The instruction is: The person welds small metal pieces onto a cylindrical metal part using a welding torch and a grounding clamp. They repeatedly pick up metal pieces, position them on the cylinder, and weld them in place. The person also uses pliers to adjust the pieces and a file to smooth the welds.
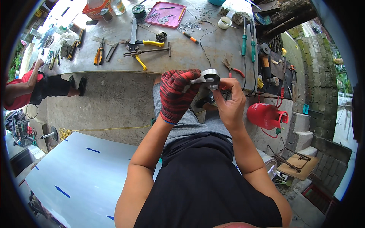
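My left hand (pixel 178 95), in a red and black striped glove, grips a silver metal piece (pixel 209 76) with a curved ring-like end, held over the table's near edge. My bare right hand (pixel 230 98) has its fingers closed on the right side of that piece. Beyond my right hand lie red-handled pliers (pixel 237 72). An orange and black hand tool (pixel 190 37) and a T-handled metal tool (pixel 146 51) lie farther back on the metal table (pixel 102 66).
Pliers, yellow-handled cutters (pixel 152 43), a pink tray (pixel 169 9) and two green-handled tools (pixel 244 46) with cords occupy the table. A person (pixel 24 87) in red works at left. A red gas cylinder (pixel 262 114) stands at right; a pale sheet (pixel 87 171) lies at lower left.
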Tool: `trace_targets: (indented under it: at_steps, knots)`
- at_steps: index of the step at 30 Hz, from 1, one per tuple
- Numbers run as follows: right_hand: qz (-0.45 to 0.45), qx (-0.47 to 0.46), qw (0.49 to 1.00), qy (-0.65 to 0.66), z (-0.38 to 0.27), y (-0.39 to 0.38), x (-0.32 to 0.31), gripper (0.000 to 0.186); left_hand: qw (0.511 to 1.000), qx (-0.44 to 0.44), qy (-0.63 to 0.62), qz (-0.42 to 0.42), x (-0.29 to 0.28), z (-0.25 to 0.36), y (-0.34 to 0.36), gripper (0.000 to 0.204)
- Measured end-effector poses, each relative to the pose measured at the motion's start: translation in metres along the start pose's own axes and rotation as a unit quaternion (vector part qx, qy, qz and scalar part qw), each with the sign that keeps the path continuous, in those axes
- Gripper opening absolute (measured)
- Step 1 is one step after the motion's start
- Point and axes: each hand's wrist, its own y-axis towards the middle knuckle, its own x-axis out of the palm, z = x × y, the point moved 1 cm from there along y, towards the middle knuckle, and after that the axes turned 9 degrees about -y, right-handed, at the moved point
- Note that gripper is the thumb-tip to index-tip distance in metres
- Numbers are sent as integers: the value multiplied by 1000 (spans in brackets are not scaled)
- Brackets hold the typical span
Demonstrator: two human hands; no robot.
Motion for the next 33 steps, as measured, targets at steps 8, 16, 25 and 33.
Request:
trace_targets:
  at_steps: [8,16,25,33]
  knots:
    - [15,121,983,139,16,-13,9,31,996,65,25,-61,-4,17,12,43]
    - [10,159,980,120,18,-13,15,32,998,5,27,-59,1,9,8,42]
    - [-27,213,975,64,43,-6,37,41,992,-116,0,-40,23,-35,-6,32]
    - [-76,186,978,-60,103,-15,55,46,964,-177,99,-171,58,-161,-36,29]
